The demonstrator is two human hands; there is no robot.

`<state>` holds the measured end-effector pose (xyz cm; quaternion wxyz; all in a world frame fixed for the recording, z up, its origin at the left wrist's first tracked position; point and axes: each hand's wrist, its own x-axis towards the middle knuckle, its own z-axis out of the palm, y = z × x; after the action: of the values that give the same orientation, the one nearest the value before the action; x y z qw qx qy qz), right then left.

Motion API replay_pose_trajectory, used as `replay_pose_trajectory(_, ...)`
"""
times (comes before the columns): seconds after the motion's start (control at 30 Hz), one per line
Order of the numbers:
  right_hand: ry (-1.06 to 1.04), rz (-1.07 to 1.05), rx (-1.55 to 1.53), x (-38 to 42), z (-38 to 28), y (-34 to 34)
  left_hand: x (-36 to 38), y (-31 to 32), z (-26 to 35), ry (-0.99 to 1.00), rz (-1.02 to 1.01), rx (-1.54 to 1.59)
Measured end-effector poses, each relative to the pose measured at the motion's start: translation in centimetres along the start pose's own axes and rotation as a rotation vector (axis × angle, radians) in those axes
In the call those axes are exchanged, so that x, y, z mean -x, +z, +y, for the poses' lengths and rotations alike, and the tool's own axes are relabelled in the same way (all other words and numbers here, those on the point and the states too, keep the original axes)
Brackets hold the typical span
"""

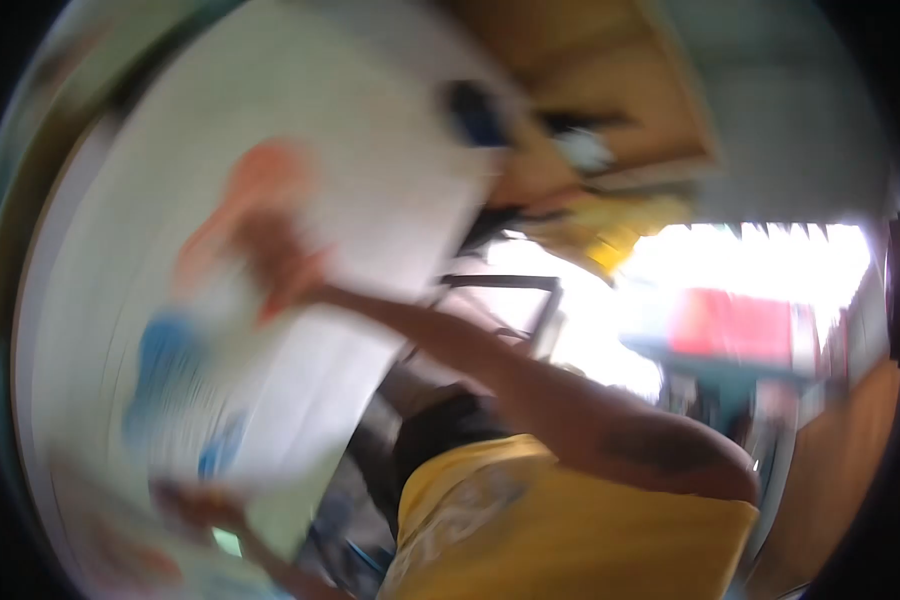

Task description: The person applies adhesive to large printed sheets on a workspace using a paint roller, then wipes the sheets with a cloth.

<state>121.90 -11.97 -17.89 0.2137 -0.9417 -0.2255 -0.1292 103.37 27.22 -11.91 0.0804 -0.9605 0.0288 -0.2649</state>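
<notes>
Left hand (202, 503), probably the wearer's, at the lower edge of the sheet (370, 150); grip too blurred to tell; right hand unseen; co-worker's hand (282, 268) on the sheet higher up; uneven pulling could crease or drop it.

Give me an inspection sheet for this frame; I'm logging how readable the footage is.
Surface: large white panel, tilted, heavily blurred.
Job's things: white sheet with blue print and an orange patch against the panel.
Clutter: nothing seen clearly.
Hands: a raised hand on the sheet; another hand at its lower edge; whose they are cannot be told.
Cables: nothing seen.
Surroundings: person in a yellow shirt, wooden ceiling, bright opening with a red shape.
</notes>
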Motion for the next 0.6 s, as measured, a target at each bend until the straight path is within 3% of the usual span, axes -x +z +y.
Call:
replay_pose_trajectory(0.03,0.019,0.047,0.017,-0.5,-0.1,0.2,2.4,2.4,-3.3,-0.394,-0.228,0.310)
replay_pose_trajectory(0.13,0.095,0.077,0.104,-1.1,-0.9,1.6,3.3,2.8,-5.4,0.182,-0.090,-0.367)
replay_pose_trajectory(0.17,0.123,0.016,-0.049,-0.9,-0.5,2.9,2.0,4.0,-4.7,0.201,-0.070,-0.365)
replay_pose_trajectory(0.3,0.194,0.036,-0.204,-0.9,-0.4,2.5,0.5,8.8,-1.1,-0.093,-0.093,0.233)
replay_pose_trajectory(0.33,0.179,0.037,-0.218,-0.6,0.4,1.8,-1.7,10.3,2.0,0.031,-0.122,0.279)
replay_pose_trajectory(0.37,0.216,-0.163,-0.320,-1.6,0.9,0.4,-4.1,10.7,6.2,0.117,-0.170,0.343)
replay_pose_trajectory(0.4,0.201,-0.116,-0.258,-1.3,1.2,2.5,-6.0,11.0,10.8,0.154,-0.201,0.417)
replay_pose_trajectory(0.43,0.206,-0.223,-0.274,-1.6,1.3,0.1,-8.1,10.6,15.5,0.159,-0.223,0.477)
replay_pose_trajectory(0.47,0.189,-0.069,-0.240,-0.7,0.9,1.0,-12.0,9.8,19.9,0.185,-0.165,0.493)
replay_pose_trajectory(0.5,0.149,-0.097,-0.095,-0.6,1.1,1.0,-13.3,12.5,23.7,0.057,-0.105,0.657)
replay_pose_trajectory(0.57,0.208,-0.046,-0.213,0.1,1.7,1.7,-16.9,12.1,26.6,0.069,-0.270,0.681)
replay_pose_trajectory(0.6,0.197,-0.073,-0.026,1.1,1.7,1.8,-17.7,11.0,27.0,0.053,-0.308,0.719)
